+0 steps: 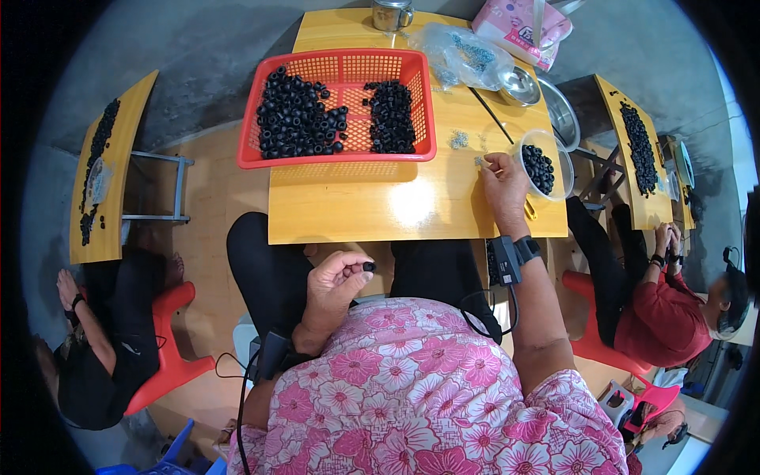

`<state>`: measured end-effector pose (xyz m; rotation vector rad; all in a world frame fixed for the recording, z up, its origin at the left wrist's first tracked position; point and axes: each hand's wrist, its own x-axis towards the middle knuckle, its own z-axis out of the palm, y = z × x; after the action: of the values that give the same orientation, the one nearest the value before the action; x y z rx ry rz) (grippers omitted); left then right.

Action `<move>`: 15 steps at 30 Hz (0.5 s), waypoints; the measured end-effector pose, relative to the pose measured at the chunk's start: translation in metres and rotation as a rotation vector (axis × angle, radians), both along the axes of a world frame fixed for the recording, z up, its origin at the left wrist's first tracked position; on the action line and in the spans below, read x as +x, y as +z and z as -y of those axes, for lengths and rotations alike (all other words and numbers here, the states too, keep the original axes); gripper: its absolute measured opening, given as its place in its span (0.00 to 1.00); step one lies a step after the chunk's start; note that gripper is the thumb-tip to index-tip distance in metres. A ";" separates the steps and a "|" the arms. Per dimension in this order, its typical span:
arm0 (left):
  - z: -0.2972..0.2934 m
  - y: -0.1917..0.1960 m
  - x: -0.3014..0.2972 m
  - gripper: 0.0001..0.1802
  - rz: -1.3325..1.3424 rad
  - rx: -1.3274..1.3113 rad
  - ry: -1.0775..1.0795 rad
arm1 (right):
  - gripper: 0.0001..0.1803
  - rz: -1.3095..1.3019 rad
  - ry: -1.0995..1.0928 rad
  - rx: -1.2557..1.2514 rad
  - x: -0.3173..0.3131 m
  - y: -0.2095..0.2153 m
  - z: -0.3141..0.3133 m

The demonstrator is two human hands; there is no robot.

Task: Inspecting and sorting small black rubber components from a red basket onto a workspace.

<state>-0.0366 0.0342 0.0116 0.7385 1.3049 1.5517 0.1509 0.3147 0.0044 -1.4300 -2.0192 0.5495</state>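
My left hand (331, 290) is over my lap, in front of the table's near edge. Its thumb and fingers pinch a small black knob-like piece (369, 267). My right hand (505, 188) rests on the yellow wooden table (348, 207), its fingertips pressed together beside tiny silvery metal parts (478, 161); whatever is between them is too small to tell. Right beside that hand, a clear round tub (566, 176) holds many black pieces (538, 170). A red plastic basket (339, 165) stands at the far left of the table with two heaps of black pieces (297, 119).
More metal parts (458, 140) lie near a dark rod (489, 112). Farther back are a plastic bag (455, 49), a metal bowl (520, 87), a metal mug (392, 14) and a pink package (518, 30). People sit at side tables (119, 170) on both sides.
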 end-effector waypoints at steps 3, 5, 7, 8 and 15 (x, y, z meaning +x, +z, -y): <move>0.001 0.002 0.001 0.09 0.023 -0.005 -0.007 | 0.09 -0.018 0.039 0.035 -0.002 -0.001 0.002; 0.001 0.001 0.001 0.09 0.023 -0.005 -0.006 | 0.07 0.057 0.087 0.091 -0.002 0.001 0.005; 0.001 0.001 0.001 0.09 0.023 -0.005 -0.002 | 0.06 -0.019 0.086 0.054 0.000 -0.002 0.006; 0.001 0.000 0.000 0.09 0.017 0.003 0.002 | 0.06 -0.094 0.084 0.017 0.000 -0.003 0.006; 0.001 0.001 -0.001 0.09 0.013 -0.001 -0.010 | 0.05 -0.049 0.073 0.087 0.000 0.001 0.005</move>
<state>-0.0373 0.0336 0.0128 0.7319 1.2906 1.5456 0.1504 0.3095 0.0054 -1.2837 -2.0374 0.5161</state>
